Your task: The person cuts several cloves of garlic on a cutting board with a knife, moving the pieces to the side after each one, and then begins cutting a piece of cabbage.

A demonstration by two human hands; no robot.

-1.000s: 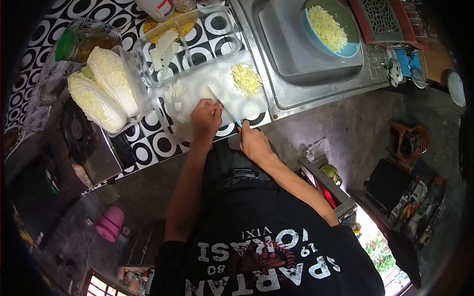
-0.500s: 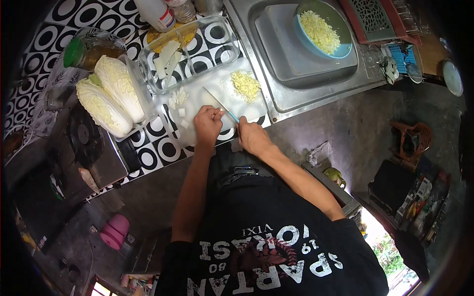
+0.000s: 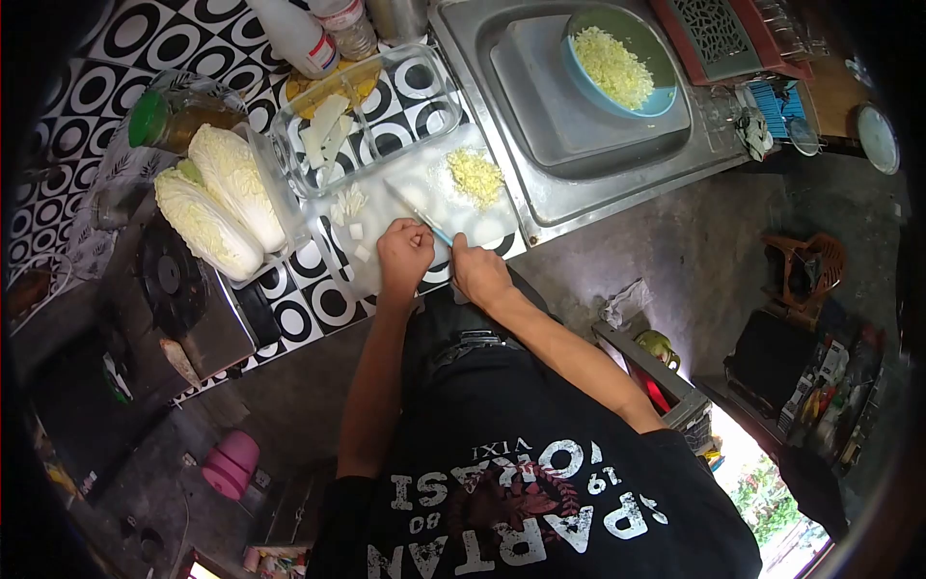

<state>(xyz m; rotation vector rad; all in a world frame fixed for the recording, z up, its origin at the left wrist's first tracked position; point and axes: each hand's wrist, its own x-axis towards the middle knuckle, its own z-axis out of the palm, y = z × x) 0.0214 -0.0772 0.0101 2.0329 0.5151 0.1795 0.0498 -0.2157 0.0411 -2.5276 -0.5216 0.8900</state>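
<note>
Wrapped round the blue handle of a knife (image 3: 417, 209), my right hand (image 3: 479, 276) is at the counter's front edge. The blade points up and left over a translucent cutting board (image 3: 417, 172). My left hand (image 3: 405, 253) is closed beside the blade, its fingertips pinched; what they hold is hidden. A heap of finely chopped pale yellow vegetable (image 3: 476, 179) lies on the board's right part. Thin white strips (image 3: 348, 204) and small white squares (image 3: 356, 232) lie left of the knife.
A divided glass dish (image 3: 424, 121) with white slices stands behind the board. Two napa cabbages (image 3: 231, 198) rest in a clear container at left, near a green-lidded jar (image 3: 149, 120). The sink (image 3: 579, 145) at right holds a blue bowl (image 3: 617, 72) of chopped vegetable.
The view has shifted slightly. Both hands and the knife keep nearly the same place at the board, with the knife tip a little further left.
</note>
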